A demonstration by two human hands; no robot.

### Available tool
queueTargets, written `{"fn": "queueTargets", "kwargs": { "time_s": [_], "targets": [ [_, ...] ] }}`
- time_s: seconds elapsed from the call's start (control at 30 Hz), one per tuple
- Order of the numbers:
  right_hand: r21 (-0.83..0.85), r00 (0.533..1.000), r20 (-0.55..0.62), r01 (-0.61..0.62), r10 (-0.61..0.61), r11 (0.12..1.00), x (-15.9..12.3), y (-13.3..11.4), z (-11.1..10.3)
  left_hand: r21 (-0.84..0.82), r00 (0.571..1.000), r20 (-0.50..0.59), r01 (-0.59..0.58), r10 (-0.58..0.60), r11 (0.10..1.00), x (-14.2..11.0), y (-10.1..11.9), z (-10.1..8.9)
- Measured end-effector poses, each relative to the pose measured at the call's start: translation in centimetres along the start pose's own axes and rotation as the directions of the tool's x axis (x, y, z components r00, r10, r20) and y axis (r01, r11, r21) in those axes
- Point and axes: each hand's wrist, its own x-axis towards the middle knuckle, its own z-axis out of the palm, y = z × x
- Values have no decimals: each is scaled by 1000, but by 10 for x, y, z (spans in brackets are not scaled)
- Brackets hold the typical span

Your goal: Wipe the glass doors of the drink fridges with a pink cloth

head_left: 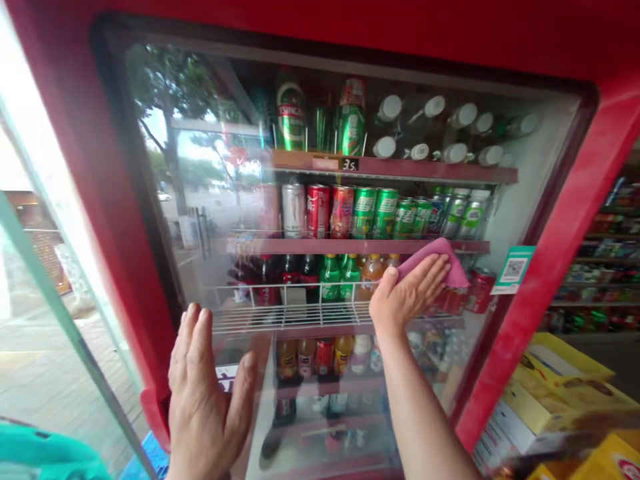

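I read this as wiping the glass door (215,200), which calls next for even pressure. My left hand (203,387) is raised, thumb and fingers apart; my right hand (407,290) lies flat, unclamped, over the pink cloth (456,269) against the door's right half.

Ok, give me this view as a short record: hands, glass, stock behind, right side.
Right hand: flat over a pink cloth, against the glass door
Left hand: open, fingers up; contact with glass unclear
Door: red frame, QR-code sticker near right edge
Behind glass: shelved drink cans and bottles
Right side: yellow boxes
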Motion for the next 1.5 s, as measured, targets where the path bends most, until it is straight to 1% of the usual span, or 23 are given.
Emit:
{"fn": "queueTargets", "kwargs": {
  "time_s": [0.1,0.17,0.23,0.33,0.43,0.53,0.63,0.73,0.8,0.9,1.0,1.07,1.17,1.23,1.3,1.37,1.43,1.5],
  "targets": [
    [5,997,44,67,-68,998,-24,-52,1,-7,1000,17,27,-27,1000,-5,-22,-13],
    [20,992,64,105,-106,994,-35,-81,2,-10,998,24,60,-60,998,-6,-33,-20],
    [43,986,73,144,-147,989,-43,-106,4,-17,997,23,81,-80,997,-7,-41,-26],
    [89,971,96,212,-220,973,-53,-138,6,-40,997,10,78,-77,996,-6,-50,-31],
    [146,946,155,262,-284,954,-66,-170,6,-64,998,3,66,-66,996,-6,-59,-33],
    [204,907,218,319,-361,925,-83,-199,7,-74,998,0,60,-60,995,-7,-69,-36],
    [261,857,250,389,-451,884,-103,-226,9,-77,998,-2,65,-65,995,-8,-81,-41],
    [323,811,276,426,-515,845,-121,-250,13,-87,998,-13,63,-64,994,-9,-95,-48],
    [350,783,252,474,-568,808,-132,-265,14,-88,998,-30,57,-60,994,-9,-103,-54],
    [368,737,174,566,-653,737,-148,-281,13,-100,997,-59,43,-49,994,-10,-114,-60],
    [370,704,155,610,-693,701,-161,-284,11,-153,995,-82,36,-49,988,-9,-118,-60],
    [360,676,152,641,-721,678,-167,-278,10,-218,993,-98,38,-61,975,-7,-115,-56],
    [341,614,134,708,-778,618,-171,-256,11,-295,992,-108,24,-58,955,-3,-106,-44],
    [320,600,128,728,-789,606,-171,-235,11,-303,996,-88,-13,-14,953,-1,-98,-36],
    [307,624,104,721,-774,622,-169,-211,10,-287,998,-48,-53,41,957,1,-91,-29],
    [318,662,61,697,-747,643,-164,-187,7,-270,997,-14,-76,75,960,1,-85,-24],
    [329,695,38,669,-718,666,-157,-162,5,-254,997,7,-78,83,964,0,-77,-19],
    [322,719,45,646,-693,692,-148,-138,2,-240,997,19,-73,80,968,-1,-69,-14]
  ]
}}
